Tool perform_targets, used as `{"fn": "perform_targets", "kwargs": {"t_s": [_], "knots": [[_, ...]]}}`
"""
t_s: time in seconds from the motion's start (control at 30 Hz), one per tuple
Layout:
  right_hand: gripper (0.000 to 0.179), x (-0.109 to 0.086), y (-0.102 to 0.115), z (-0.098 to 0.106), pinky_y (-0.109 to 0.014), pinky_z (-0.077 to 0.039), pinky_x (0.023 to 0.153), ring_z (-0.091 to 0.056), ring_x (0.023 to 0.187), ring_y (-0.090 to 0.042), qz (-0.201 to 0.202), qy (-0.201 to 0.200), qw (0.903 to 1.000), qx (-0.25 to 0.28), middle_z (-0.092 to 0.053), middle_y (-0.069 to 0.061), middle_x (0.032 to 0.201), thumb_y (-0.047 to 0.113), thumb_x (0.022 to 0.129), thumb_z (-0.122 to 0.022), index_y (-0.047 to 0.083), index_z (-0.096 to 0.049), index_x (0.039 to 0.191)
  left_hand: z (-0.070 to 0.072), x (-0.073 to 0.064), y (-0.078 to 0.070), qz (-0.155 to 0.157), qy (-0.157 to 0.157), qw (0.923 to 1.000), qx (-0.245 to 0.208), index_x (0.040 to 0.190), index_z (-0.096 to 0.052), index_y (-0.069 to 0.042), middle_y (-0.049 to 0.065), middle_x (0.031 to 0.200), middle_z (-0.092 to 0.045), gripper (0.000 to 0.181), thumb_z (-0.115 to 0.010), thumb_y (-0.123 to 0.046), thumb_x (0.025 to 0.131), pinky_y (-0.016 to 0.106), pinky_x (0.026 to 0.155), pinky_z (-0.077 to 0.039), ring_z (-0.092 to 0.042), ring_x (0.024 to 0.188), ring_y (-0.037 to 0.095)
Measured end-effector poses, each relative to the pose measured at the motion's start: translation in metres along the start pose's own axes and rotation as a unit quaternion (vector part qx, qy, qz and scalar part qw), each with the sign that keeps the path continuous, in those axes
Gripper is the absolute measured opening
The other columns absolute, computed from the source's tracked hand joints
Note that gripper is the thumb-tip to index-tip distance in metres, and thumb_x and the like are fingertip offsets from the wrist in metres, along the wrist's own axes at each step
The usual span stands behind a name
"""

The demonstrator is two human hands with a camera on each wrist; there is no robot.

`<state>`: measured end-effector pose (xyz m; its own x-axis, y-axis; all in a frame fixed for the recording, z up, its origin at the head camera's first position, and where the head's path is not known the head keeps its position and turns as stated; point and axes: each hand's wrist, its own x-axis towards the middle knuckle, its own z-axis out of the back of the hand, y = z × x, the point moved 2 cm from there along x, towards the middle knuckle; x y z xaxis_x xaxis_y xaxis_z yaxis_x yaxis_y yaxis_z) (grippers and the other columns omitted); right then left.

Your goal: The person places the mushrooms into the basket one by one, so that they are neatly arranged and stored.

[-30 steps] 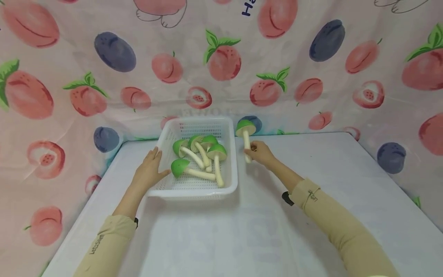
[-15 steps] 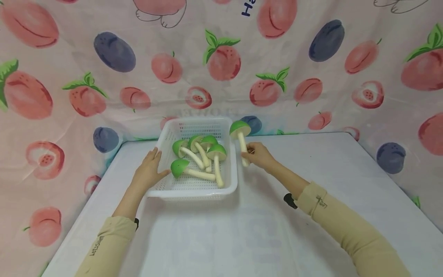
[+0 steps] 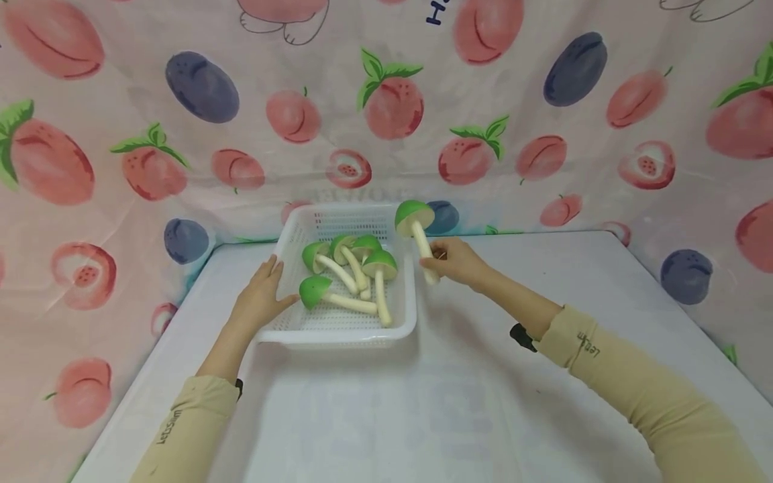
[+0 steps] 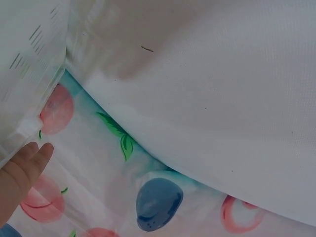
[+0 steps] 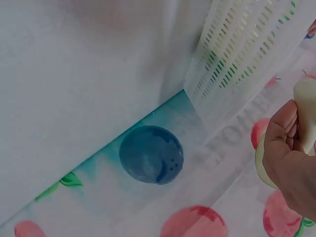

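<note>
My right hand (image 3: 457, 262) pinches the pale stem of a green-capped toy mushroom (image 3: 413, 217) between thumb and fingers. This mushroom is held cap up, tilted left, and its cap overlaps the right back corner of a white perforated plastic basket (image 3: 338, 336). In the right wrist view, the right hand (image 5: 285, 160) is at the right edge, partly cut off. Several like mushrooms (image 3: 349, 304) lie inside the basket. My left hand (image 3: 258, 295) rests on the basket's left rim, fingers extended and thumb reaching inside. Its fingertips (image 4: 46, 150) show beside the basket wall in the left wrist view.
The basket stands on a white-covered table (image 3: 374, 416), near the back edge. Behind and to the sides hangs a pale pink cloth (image 3: 338, 87) printed with peaches and dark blue fruit. A small dark curved strand (image 4: 147, 48) lies on the table left of the basket.
My right hand has carried the mushroom leftward and slightly up, from beside the basket to overlapping its right rim. The left hand and basket have stayed put.
</note>
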<state>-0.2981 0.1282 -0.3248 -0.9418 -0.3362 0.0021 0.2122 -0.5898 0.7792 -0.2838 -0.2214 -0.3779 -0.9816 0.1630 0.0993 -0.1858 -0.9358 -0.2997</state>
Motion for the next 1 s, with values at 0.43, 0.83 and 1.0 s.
{"fn": "perform_targets", "kwargs": {"t_s": [0.43, 0.83, 1.0], "knots": [[0.028, 0.010, 0.033, -0.001, -0.029, -0.054, 0.066, -0.064, 0.077, -0.023, 0.061, 0.023, 0.9912, -0.115, -0.067, -0.021, 0.092, 0.011, 0.089, -0.062, -0.010, -0.063, 0.106, 0.003, -0.001, 0.003, 0.001, 0.005, 1.0000, 0.004, 0.142, -0.025, 0.013, 0.028, 0.152, -0.014, 0.079, -0.066, -0.027, 0.088, 0.062, 0.108, -0.023, -0.016, 0.139, 0.048], [0.024, 0.041, 0.062, -0.020, -0.028, -0.053, 0.067, -0.064, 0.079, -0.022, 0.062, 0.065, 0.9823, -0.165, -0.069, -0.019, 0.095, 0.014, 0.091, -0.061, -0.005, -0.066, 0.104, 0.003, -0.001, 0.003, -0.002, 0.007, 0.9999, 0.008, 0.142, -0.025, 0.012, 0.027, 0.153, -0.013, 0.079, -0.065, -0.028, 0.088, 0.060, 0.109, -0.023, -0.016, 0.139, 0.047], [0.016, 0.062, 0.071, -0.030, -0.023, -0.044, 0.059, -0.052, 0.064, -0.013, 0.057, 0.108, 0.9700, -0.210, -0.062, -0.010, 0.077, 0.014, 0.091, -0.062, -0.001, -0.065, 0.088, 0.001, 0.000, 0.001, -0.003, 0.007, 0.9999, 0.008, 0.142, -0.025, 0.013, 0.028, 0.153, -0.014, 0.079, -0.065, -0.028, 0.088, 0.060, 0.109, -0.023, -0.017, 0.139, 0.047]]}}
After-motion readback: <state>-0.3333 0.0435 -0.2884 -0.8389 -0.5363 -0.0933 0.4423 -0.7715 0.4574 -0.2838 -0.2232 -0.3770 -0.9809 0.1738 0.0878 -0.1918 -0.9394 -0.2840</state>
